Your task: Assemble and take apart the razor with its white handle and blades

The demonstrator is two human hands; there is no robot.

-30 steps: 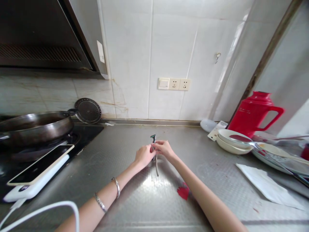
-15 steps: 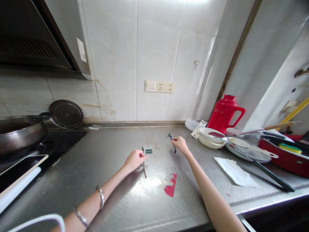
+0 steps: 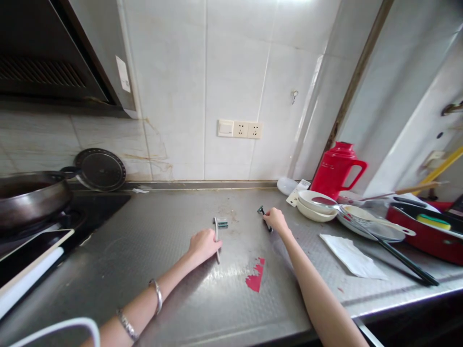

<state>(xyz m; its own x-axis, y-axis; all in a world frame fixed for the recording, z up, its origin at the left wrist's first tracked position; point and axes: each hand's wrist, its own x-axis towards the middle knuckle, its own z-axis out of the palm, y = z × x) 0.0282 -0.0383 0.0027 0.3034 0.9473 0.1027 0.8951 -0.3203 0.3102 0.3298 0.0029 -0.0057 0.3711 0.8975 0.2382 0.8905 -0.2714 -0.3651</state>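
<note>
My left hand (image 3: 204,243) is closed around the pale handle of a razor (image 3: 217,236), its dark blade head pointing right just above the fingers. To the right, my right hand (image 3: 276,220) pinches a second, dark razor (image 3: 263,211). That razor's small head juts out to the upper left, and its handle end shows below the fingers. Both hands are low over the metal countertop (image 3: 173,217); whether the razors touch it, I cannot tell. A torn red piece of paper or film (image 3: 255,278) lies in front, between the two forearms.
On the left, a pan (image 3: 32,200) sits on the stove beside a phone (image 3: 34,248). Right of my hands are stacked bowls (image 3: 316,216), a red thermos (image 3: 334,171), a white tissue (image 3: 350,258), a long-handled utensil (image 3: 401,258) and a red pan (image 3: 425,236) with a sponge (image 3: 434,221).
My right hand has shifted right and slightly nearer with the dark razor. My left hand has slid down the pale razor's handle, leaving more of it exposed near the head.
</note>
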